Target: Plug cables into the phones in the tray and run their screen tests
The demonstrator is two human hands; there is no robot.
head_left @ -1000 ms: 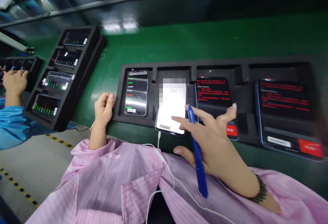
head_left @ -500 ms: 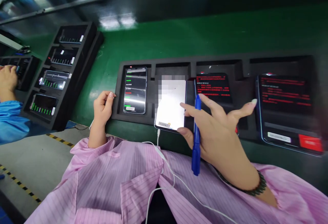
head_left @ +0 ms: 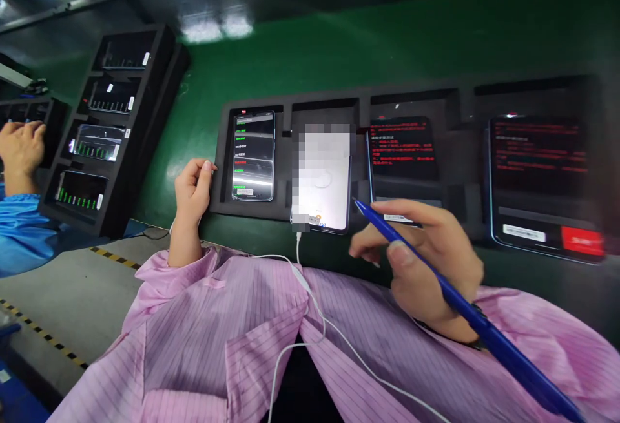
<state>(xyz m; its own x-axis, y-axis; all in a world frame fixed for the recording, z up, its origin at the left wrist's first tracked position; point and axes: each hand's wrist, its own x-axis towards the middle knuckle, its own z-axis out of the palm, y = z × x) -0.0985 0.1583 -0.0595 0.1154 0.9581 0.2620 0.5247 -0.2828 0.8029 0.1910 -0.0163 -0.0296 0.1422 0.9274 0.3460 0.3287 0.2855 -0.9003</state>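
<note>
My right hand (head_left: 426, 261) grips a blue pen (head_left: 450, 294) slantwise, its tip pointing up-left beside a phone with a lit white screen (head_left: 327, 181). An oval shape shows on that screen, part of which is pixelated. A white cable (head_left: 298, 248) is plugged into the phone's lower edge. My left hand (head_left: 192, 187) is closed, fingers curled against the left end of a black compartment tray (head_left: 324, 116); whatever lies inside the fingers is hidden. A phone with green and red text lines (head_left: 252, 158) lies in the tray's left compartment.
To the right are two phones showing red text, one beyond my right hand (head_left: 402, 142) and one at the tray's end (head_left: 542, 177). A second tray of phones (head_left: 140, 126) stands left on the green table (head_left: 310, 48). Further left is another person's hand (head_left: 22, 148) with a blue sleeve.
My right hand has drawn back from the lit phone and turned, swinging the pen from upright to slanted. The lit screen now shows an oval. My left hand stays at the tray's end.
</note>
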